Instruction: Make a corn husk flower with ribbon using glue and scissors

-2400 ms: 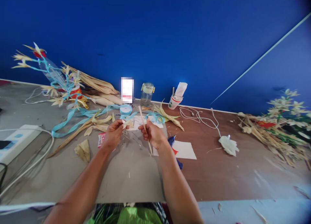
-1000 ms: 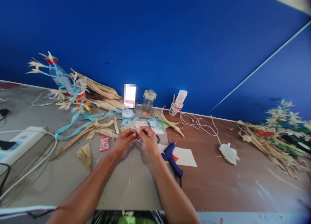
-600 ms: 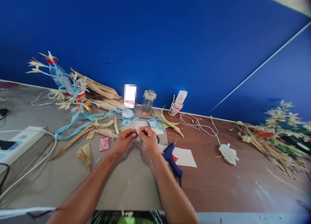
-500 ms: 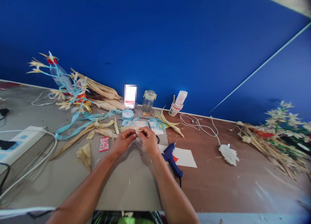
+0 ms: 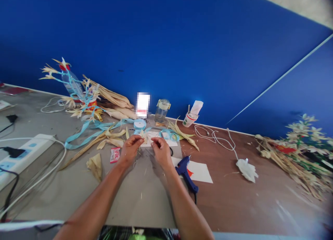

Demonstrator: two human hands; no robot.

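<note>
My left hand (image 5: 130,149) pinches a small corn husk flower (image 5: 143,137), whose pale pointed petals stick up past the fingertips. Just to its right, my right hand (image 5: 161,150) has thumb and fingers pressed together; whatever is between them is too small to make out. Behind the hands lie white paper (image 5: 153,135), a roll of light blue ribbon (image 5: 139,124) and loose corn husk strips (image 5: 114,135). A blue glue gun (image 5: 187,174) rests on a white sheet (image 5: 204,172) beside my right forearm.
At the left are a white power strip (image 5: 27,153) with cables and a blue-stemmed husk flower arrangement (image 5: 78,90). A lidded jar (image 5: 161,111) and a paper cup (image 5: 189,119) stand by the blue wall. More husk flowers (image 5: 301,146) lie far right.
My hands have drawn apart, leaving a gap between the fingertips. The husk flower shows more clearly in my left hand. The whole view has shifted slightly.
</note>
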